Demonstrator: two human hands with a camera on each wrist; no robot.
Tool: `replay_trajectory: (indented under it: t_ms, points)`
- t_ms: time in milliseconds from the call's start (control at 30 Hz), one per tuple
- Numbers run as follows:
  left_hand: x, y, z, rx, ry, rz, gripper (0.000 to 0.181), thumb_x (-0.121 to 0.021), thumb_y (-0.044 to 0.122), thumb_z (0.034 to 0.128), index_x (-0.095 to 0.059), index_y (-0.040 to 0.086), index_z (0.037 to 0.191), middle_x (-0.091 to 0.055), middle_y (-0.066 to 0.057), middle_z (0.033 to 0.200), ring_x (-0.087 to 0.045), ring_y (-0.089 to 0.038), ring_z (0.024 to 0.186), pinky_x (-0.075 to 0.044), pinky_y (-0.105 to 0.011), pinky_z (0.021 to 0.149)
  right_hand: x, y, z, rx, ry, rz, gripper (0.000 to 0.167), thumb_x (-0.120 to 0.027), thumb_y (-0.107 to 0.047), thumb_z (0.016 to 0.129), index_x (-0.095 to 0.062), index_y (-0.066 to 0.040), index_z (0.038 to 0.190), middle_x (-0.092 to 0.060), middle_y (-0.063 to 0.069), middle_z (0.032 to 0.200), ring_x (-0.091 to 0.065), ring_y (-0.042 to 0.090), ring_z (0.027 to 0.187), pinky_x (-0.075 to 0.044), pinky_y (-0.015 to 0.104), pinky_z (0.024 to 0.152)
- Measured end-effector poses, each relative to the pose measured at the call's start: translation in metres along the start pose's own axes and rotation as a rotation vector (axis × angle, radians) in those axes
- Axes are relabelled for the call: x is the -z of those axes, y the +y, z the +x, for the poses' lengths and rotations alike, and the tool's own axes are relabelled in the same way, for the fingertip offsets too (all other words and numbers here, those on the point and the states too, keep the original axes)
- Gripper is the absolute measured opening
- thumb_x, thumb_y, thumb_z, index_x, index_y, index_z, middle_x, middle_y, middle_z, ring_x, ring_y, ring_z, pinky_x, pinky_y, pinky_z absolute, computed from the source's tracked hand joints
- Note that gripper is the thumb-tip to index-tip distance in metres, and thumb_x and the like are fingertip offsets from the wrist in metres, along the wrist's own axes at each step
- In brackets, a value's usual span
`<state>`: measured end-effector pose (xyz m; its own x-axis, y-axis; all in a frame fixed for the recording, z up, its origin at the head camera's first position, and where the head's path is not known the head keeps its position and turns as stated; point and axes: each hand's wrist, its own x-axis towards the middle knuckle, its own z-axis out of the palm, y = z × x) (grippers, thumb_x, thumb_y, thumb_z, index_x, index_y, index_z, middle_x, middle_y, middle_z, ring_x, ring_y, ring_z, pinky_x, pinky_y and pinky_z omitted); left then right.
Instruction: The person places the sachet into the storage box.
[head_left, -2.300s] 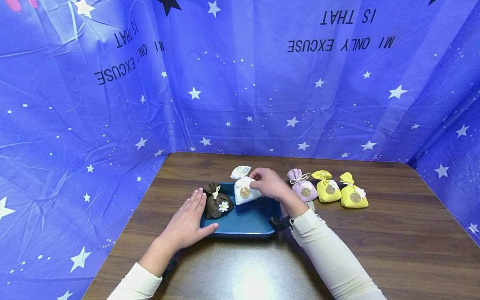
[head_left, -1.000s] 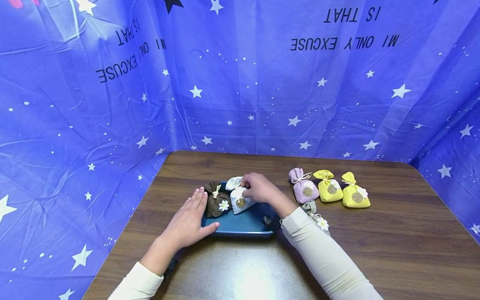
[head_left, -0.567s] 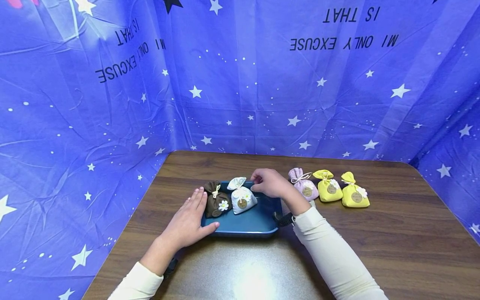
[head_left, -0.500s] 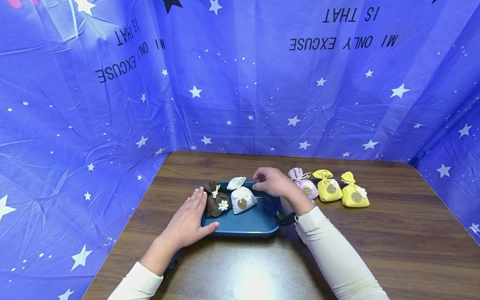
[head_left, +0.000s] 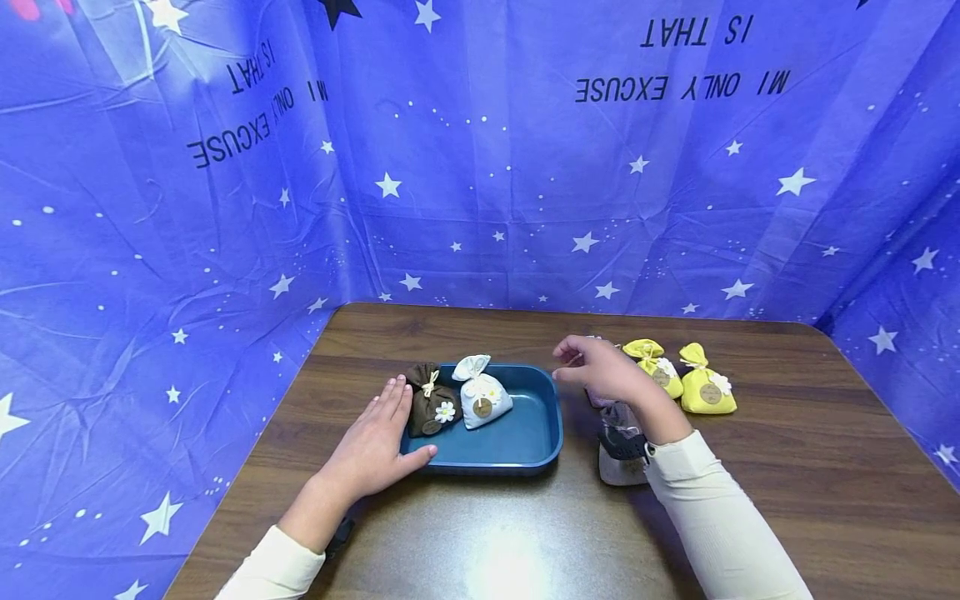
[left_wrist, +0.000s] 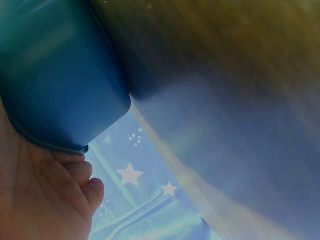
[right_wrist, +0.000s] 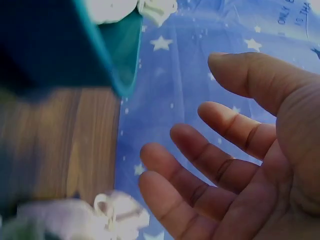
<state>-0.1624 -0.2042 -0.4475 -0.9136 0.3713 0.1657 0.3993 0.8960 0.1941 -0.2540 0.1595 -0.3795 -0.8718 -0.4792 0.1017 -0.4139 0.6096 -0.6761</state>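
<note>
My left hand lies along the left side of a dark blue tray, fingers straight. In the left wrist view its fingers touch the tray's outside below the rim. Inside the tray a brown drawstring pouch leans at the left end, next to a white drawstring pouch. To the right of the tray hovers my right hand, holding nothing, its fingers apart and loosely bent. Behind it a pink drawstring pouch is mostly hidden from the head view. A grey pouch shows partly under the right wrist.
Two yellow drawstring pouches, one nearer and one farther right, sit on the brown wooden table. A blue curtain with white stars surrounds the table's back and sides.
My right hand has lowered the white pouch into the tray, let go and moved right, away from the tray toward the pink pouch. The left hand has stayed in place.
</note>
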Motion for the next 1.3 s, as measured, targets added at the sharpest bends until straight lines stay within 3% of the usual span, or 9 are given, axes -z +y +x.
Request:
replay_trajectory:
  t_ms: [333,567,833,1100,1300]
  points:
    - [-0.001,-0.001,0.0,-0.002,0.0,-0.005,0.1,-0.061,0.062,0.0884,-0.029,-0.011,0.15,-0.022,-0.027,0.159,-0.019,-0.037,0.148,-0.024,-0.05,0.117,0.02,0.023,-0.035,-0.037,0.046,0.051,0.023,-0.069,-0.014,0.091,-0.065,0.001,0.108,-0.069,0.012,0.103,-0.067,0.025,0.094,-0.055,0.035,0.078]
    - [-0.001,0.0,-0.001,-0.008,0.001,-0.002,0.1,-0.06,0.061,0.089,-0.029,-0.011,0.15,-0.022,-0.027,0.159,-0.019,-0.037,0.148,-0.024,-0.05,0.117,0.033,0.039,-0.062,-0.075,0.007,0.234,0.029,-0.067,-0.01,0.092,-0.061,0.009,0.114,-0.065,0.019,0.108,-0.062,0.015,0.086,-0.054,0.027,0.07]
    - [-0.001,-0.001,-0.001,-0.011,0.002,-0.002,0.1,-0.058,0.063,0.0897,-0.029,-0.011,0.15,-0.022,-0.027,0.159,-0.019,-0.038,0.148,-0.024,-0.051,0.117,0.039,0.061,-0.091,-0.156,-0.006,0.24,0.034,-0.069,-0.014,0.092,-0.06,0.008,0.116,-0.064,0.014,0.107,-0.061,0.012,0.085,-0.055,0.03,0.067]
    - [0.0,0.0,-0.001,0.001,-0.021,-0.006,0.099,-0.058,0.062,0.0904,-0.027,-0.009,0.152,-0.02,-0.025,0.16,-0.017,-0.035,0.149,-0.022,-0.049,0.118,0.033,0.079,-0.109,-0.285,-0.059,0.301,0.042,-0.069,-0.016,0.092,-0.055,0.01,0.121,-0.063,0.014,0.106,-0.06,0.021,0.092,-0.056,0.041,0.069]
    - [0.0,0.0,0.0,-0.001,-0.015,-0.001,0.1,-0.058,0.063,0.09,-0.028,-0.01,0.151,-0.021,-0.026,0.159,-0.017,-0.036,0.148,-0.023,-0.05,0.118,0.029,0.082,-0.118,-0.307,-0.099,0.349,0.042,-0.068,-0.016,0.093,-0.053,0.01,0.122,-0.061,0.015,0.104,-0.061,0.027,0.091,-0.055,0.043,0.069]
